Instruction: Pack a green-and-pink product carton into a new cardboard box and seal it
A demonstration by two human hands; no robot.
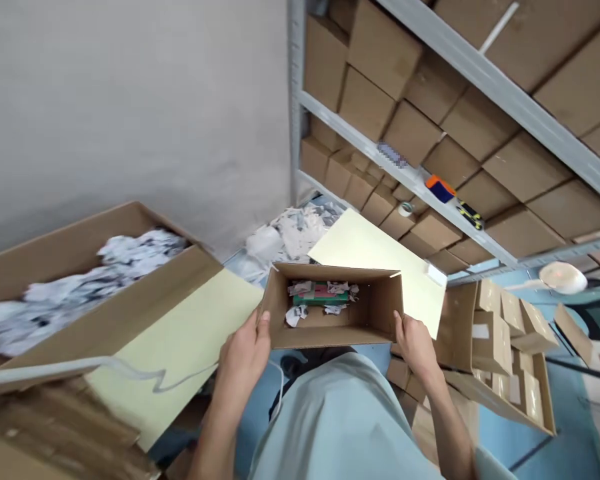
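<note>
Between my hands is an open cardboard box [330, 337], held up in front of my body. My left hand [245, 343] grips its left end, thumb over the edge. At the right end, my right hand [414, 339] holds on in the same way. Inside the box lies a green and pink packet [317, 293], with crumpled paper scraps [296, 315] around it. Pale yellow boards lie on both sides, one pale board [180, 357] at the left and another yellow board [375, 247] behind the box.
A large carton [190, 267] of crumpled paper stands at left. Behind, a paper pile [290, 233] lies by the wall. Metal shelving [340, 123] full of cartons rises at right, with a tape roll [405, 209] there. An open carton of small boxes [493, 347] stands lower right.
</note>
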